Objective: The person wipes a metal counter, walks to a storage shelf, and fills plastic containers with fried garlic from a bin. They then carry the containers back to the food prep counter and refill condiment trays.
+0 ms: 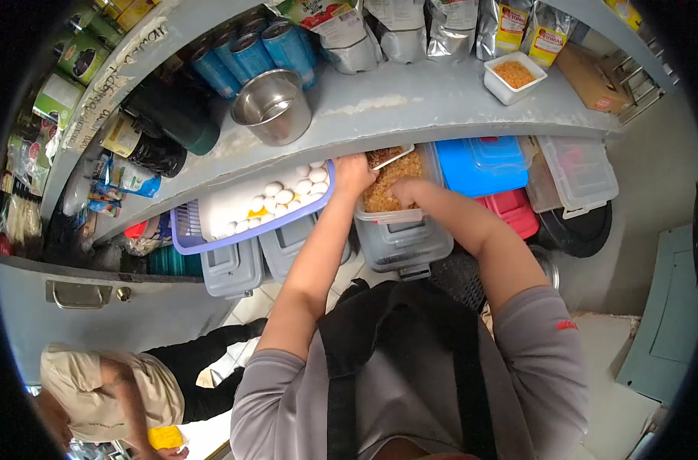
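A clear plastic bin [429,172] under the grey shelf holds orange-brown crumbs [380,201]. My left hand [354,173] is at the bin's left side, beside a white-edged container [393,156] with darker contents; its fingers are mostly hidden, so its grip is unclear. My right hand [408,192] reaches down into the crumbs from the right, with its fingertips buried in them. To the left sits a purple basket [186,228] with white eggs [303,186]. On the shelf above stands a small white tub [510,93] of similar orange crumbs.
A steel pot [272,107], blue cans [288,50] and silver pouches [450,31] stand on the shelf [364,100]. Blue-lidded [475,165] and red [510,213] containers lie right of the bin. Another person [115,387] is at the lower left.
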Action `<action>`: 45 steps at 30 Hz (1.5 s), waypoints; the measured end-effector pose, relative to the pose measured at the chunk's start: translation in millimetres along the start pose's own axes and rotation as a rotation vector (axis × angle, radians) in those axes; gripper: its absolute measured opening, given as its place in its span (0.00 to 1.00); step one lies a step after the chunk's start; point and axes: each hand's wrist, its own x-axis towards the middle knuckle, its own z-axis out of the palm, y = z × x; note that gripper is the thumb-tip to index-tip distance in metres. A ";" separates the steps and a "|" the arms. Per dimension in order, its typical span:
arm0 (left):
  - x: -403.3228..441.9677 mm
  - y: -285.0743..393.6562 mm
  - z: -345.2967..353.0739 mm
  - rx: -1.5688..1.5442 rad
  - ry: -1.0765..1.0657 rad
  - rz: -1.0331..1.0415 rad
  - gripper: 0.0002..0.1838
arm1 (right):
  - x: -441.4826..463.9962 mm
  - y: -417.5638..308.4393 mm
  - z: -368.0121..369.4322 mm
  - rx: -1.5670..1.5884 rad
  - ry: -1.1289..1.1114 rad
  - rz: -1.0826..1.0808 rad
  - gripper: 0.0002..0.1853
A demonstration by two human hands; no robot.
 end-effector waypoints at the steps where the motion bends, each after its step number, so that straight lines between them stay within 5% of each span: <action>1: 0.2 0.9 0.0 0.002 -0.006 -0.011 0.37 | -11.6 -4.8 2.2 0.019 0.103 -0.022 0.43; 3: 1.4 -0.3 -1.1 -0.013 -0.013 -0.010 0.38 | -19.0 -7.0 0.8 0.038 0.202 -0.040 0.40; 5: -1.0 2.0 -0.2 -0.026 -0.027 -0.003 0.38 | -4.7 0.3 2.8 0.187 -0.031 -0.072 0.38; 9: -0.6 -0.8 4.1 0.060 0.056 0.048 0.37 | -22.1 5.4 -10.5 0.438 -0.125 -0.056 0.35; 12: 2.9 -5.8 9.3 0.065 0.105 0.089 0.40 | -68.3 11.1 -34.8 0.492 0.281 -0.126 0.29; 15: 3.5 -6.7 10.0 0.001 0.121 0.146 0.41 | -108.6 16.8 -60.4 0.961 0.259 -0.140 0.27; 16: 2.9 -6.2 7.6 -0.036 0.124 0.172 0.42 | -105.0 16.0 -58.5 0.966 0.251 -0.138 0.27; 17: 3.4 -6.2 4.2 -0.038 0.118 0.171 0.42 | -101.8 12.0 -58.8 0.856 0.487 -0.137 0.25; 18: 3.7 -2.4 -7.0 -0.072 -0.029 0.153 0.40 | -96.3 8.4 -56.2 0.737 0.720 -0.133 0.23; 19: 3.9 -0.9 -11.0 -0.105 -0.173 0.134 0.39 | -87.9 2.8 -51.9 0.741 0.720 -0.130 0.23; 21: 2.2 -1.6 -9.2 -0.133 -0.103 0.162 0.37 | -72.2 -11.4 -45.6 0.752 1.019 -0.255 0.21; 23: 1.8 -4.6 -4.5 -0.084 0.074 0.215 0.38 | -66.7 -8.8 -40.4 0.692 1.059 -0.331 0.21; 25: 1.3 -4.4 -8.0 -0.121 -0.019 0.168 0.39 | -69.5 -3.8 -31.9 0.675 1.131 -0.302 0.20; 29: 1.0 -0.3 -12.2 -0.149 -0.027 0.125 0.41 | -66.7 8.2 -35.5 0.979 1.170 0.035 0.18; 31: 4.7 -6.2 -1.7 -0.162 -0.067 0.125 0.40 | -75.5 -9.1 -38.8 0.736 1.123 0.060 0.14; 35: 4.0 -5.9 -1.2 -0.133 0.008 0.126 0.40 | -63.9 -10.5 -40.1 1.183 1.115 -0.316 0.09; 37: 6.1 -5.5 -5.0 -0.141 -0.001 0.146 0.42 | -76.6 -9.5 -41.6 0.896 1.323 0.135 0.10; 41: 4.2 -4.8 -5.2 -0.211 -0.021 0.146 0.43 | -71.2 -14.5 -38.0 0.822 1.058 -0.183 0.11; 43: 5.2 -3.6 -6.9 -0.211 0.042 0.133 0.42 | -96.0 -17.6 -46.9 0.821 1.170 -0.122 0.12; 45: 5.6 -2.8 -6.9 -0.213 0.105 0.112 0.41 | -116.7 -13.6 -53.6 0.615 0.872 0.350 0.12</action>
